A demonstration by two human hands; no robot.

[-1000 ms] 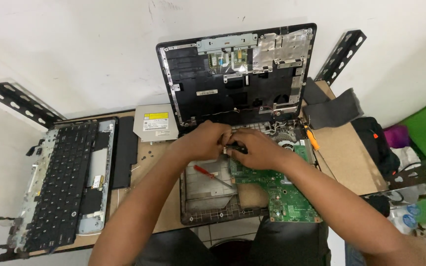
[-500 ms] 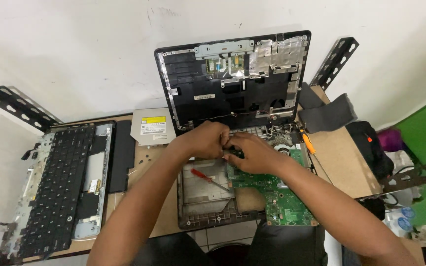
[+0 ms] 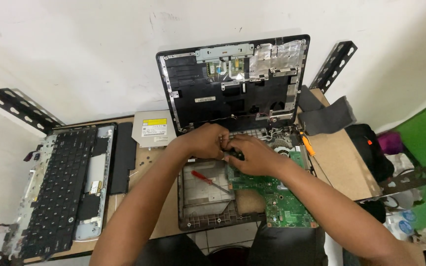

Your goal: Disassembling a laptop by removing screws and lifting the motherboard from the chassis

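The brown particle-board worktop [image 3: 343, 167] carries all parts and meets the white wall at 12 o'clock. The largest item, the opened black plastic laptop shell with its stripped lid panel [image 3: 232, 81] standing upright, occupies the centre; its lower tray [image 3: 203, 197] lies flat at 6 o'clock of the lid. The removed black keyboard deck with silver metal frame [image 3: 62, 187] lies at 9 o'clock of the shell, well apart from it, with a flat black rectangular panel [image 3: 123, 157] just beside its right edge. The green printed circuit board [image 3: 284, 202] sits in the right half of the tray, at 5 o'clock of the hands. A silver slim optical drive with a yellow label [image 3: 153, 128] rests at 10 o'clock of the hands, touching the lid's lower left corner. A folded dark grey cloth [image 3: 329, 118] lies at 2 o'clock. The left hand [image 3: 204, 142] and right hand [image 3: 255, 155] meet over the hinge end of the circuit board, fingers curled closed together around a small black component [image 3: 235, 155]; what exactly each hand pinches cannot be told. A red-handled screwdriver [image 3: 208, 180] lies loose in the tray at 6 o'clock of the left hand. An orange-handled tool [image 3: 306, 145] lies at 3 o'clock of the right hand.
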